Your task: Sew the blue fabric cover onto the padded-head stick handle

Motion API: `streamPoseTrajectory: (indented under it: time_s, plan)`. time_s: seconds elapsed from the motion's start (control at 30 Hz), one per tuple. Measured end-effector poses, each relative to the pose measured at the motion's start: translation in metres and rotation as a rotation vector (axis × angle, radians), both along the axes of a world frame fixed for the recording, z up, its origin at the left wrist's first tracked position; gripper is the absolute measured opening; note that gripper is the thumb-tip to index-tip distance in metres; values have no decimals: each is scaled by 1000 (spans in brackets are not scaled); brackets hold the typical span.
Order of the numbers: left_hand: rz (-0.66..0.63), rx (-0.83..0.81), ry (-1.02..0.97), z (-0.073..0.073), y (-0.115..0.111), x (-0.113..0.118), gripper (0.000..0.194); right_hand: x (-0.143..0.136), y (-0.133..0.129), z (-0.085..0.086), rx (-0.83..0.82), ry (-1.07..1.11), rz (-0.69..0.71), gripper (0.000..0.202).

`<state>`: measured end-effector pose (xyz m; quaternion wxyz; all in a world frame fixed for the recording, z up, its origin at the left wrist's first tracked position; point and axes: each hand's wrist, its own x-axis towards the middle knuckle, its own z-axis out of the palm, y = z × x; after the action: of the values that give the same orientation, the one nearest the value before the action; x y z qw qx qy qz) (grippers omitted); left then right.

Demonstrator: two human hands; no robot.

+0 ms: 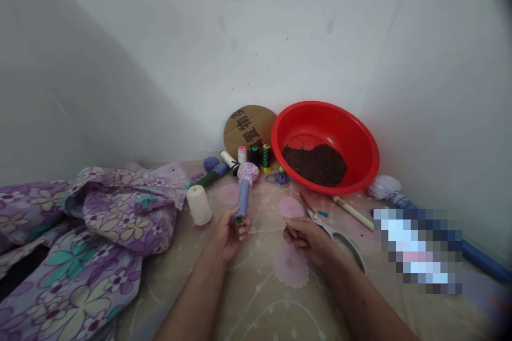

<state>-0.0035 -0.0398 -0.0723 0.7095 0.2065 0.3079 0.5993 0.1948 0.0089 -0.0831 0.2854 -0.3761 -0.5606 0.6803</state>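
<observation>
My left hand [230, 235] is closed around a purple cloth-wrapped stick [244, 198]. A round floral padded head [248, 172] tops its far end, and the near end looks like an open tube. My right hand [304, 235] is pinched, apart from the stick; whatever its fingertips hold, if anything, is too small to make out. Scissors [320, 220] with pale handles lie just beyond and beside the right hand. A white spool of thread [199, 205] stands left of the left hand.
A red basin [362, 141] with dark brown grains leans by the wall beside a cardboard disc [244, 127]. Thread spools [255, 155] stand before it. Floral fabric [120, 218] is heaped left. At right lie a blue-handled padded stick [480, 260] and a blurred-out patch.
</observation>
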Motion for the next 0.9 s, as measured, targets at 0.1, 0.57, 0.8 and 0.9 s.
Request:
streamPoseTrajectory:
  time_s: [0.1,0.57,0.8,0.9]
  plan:
    - [-26,-21,68,-1,1,0,19,1,4,1,-34,105,-149,35]
    - [-8,-10,403,-10,3,6,17,-37,-2,14,846,-475,-240,14]
    - [-65,81,411,-14,4,8,18,-64,0,24,921,-617,-43,23]
    - [-94,69,425,-13,4,8,18,-63,6,25,921,-671,75,26]
